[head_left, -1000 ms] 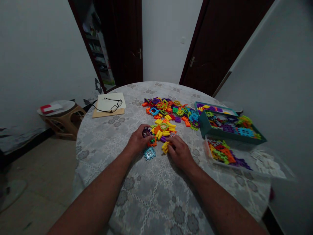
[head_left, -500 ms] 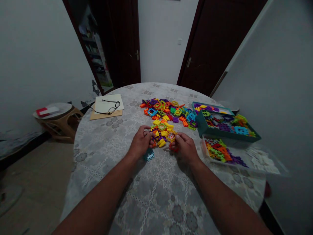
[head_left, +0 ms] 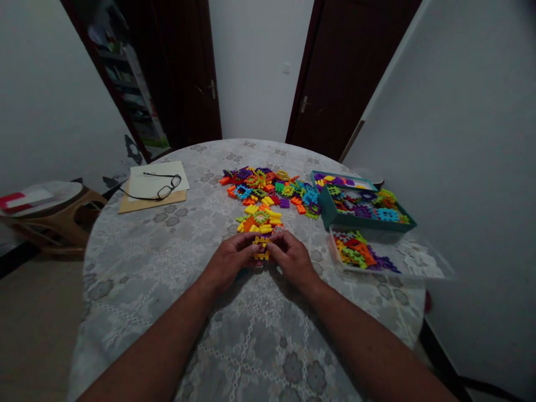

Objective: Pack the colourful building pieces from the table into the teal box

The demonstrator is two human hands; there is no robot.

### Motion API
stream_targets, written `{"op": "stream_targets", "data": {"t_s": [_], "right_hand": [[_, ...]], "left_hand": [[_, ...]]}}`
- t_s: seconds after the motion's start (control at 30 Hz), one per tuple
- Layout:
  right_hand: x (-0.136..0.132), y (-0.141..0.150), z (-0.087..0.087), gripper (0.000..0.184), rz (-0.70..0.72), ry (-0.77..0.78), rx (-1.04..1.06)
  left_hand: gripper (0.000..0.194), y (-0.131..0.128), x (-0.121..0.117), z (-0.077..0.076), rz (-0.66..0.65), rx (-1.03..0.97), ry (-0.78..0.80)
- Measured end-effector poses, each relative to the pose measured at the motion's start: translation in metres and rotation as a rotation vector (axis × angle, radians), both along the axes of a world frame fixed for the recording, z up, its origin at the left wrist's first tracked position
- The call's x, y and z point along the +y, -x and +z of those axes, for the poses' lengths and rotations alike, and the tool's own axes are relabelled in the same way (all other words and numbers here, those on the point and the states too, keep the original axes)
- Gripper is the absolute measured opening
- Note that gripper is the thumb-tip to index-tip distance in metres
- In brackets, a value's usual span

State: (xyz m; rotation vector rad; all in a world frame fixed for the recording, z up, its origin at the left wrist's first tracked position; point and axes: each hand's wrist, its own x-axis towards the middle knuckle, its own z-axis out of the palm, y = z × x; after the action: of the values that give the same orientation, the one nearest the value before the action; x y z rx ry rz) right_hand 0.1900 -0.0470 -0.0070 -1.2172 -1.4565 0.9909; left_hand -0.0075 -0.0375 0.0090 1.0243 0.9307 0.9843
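I held a yellow piece (head_left: 262, 256) from both sides

My left hand (head_left: 226, 261) pinched the yellow piece at its left edge, and my right hand (head_left: 293, 261) pinched it at the right, so the fingertips of both nearly met around it. It stood tilted up over the table (head_left: 259, 340), on my side of a small heap (head_left: 260, 228) of mostly yellow bits; whether it touched the cloth I couldn't tell. A bit of blue (head_left: 242, 273) showed beneath my left hand, most of it hidden.

Beyond the small heap spread a bigger, mixed pile (head_left: 262, 184). To its right sat a green box (head_left: 330, 212) full of colored pieces, with a shallow tray (head_left: 315, 178) of purple and yellow ones behind it. Nearer me was a clear tub (head_left: 364, 272), with colored pieces inside, and white pieces (head_left: 419, 261) lay to its right.

Over on the left, my glasses (head_left: 165, 192) rested on some paper (head_left: 157, 169). A stool (head_left: 62, 220) stood past the table's edge.
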Motion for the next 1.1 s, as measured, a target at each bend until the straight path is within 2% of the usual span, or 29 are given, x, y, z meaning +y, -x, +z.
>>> {"op": "stream_targets", "data": {"t_s": [0.1,0.2,0.27,0.33,0.43,0.6,0.73,0.93,1.03,1.1], "right_hand": [[0.003,-0.018,0.011,0.025,-0.073,-0.077,-0.188],[0.006,-0.041,0.019,0.018,-0.172,-0.165,-0.568],[0.007,-0.051,0.019,0.012,-0.172,-0.12,-0.8],[0.008,-0.055,0.016,0.01,-0.139,-0.029,-0.918],[0.009,-0.052,0.01,0.004,-0.075,0.031,-0.912],[0.011,-0.048,0.007,0.007,-0.038,0.029,-0.82],[0.009,-0.045,0.009,0.002,-0.063,0.002,-0.931],[0.008,-0.039,0.014,0.011,-0.09,0.057,-1.062],[0.009,-0.037,0.017,0.01,-0.095,0.032,-1.022],[0.009,-0.036,0.019,0.007,-0.109,0.015,-0.926]], "left_hand": [[0.036,0.0,0.001,0.002,0.078,-0.038,0.034],[0.032,0.003,0.007,0.003,0.207,-0.057,0.085],[0.03,0.006,0.01,0.004,0.25,-0.073,0.115],[0.029,0.008,0.011,0.005,0.254,-0.088,0.136],[0.029,0.008,0.01,0.006,0.225,-0.101,0.149],[0.034,0.006,0.008,0.008,0.189,-0.137,0.207],[0.037,0.007,0.008,0.01,0.182,-0.147,0.208],[0.04,0.007,0.008,0.011,0.169,-0.152,0.209],[0.04,0.006,0.007,0.012,0.166,-0.153,0.206],[0.039,0.005,0.008,0.013,0.175,-0.149,0.208]]}}
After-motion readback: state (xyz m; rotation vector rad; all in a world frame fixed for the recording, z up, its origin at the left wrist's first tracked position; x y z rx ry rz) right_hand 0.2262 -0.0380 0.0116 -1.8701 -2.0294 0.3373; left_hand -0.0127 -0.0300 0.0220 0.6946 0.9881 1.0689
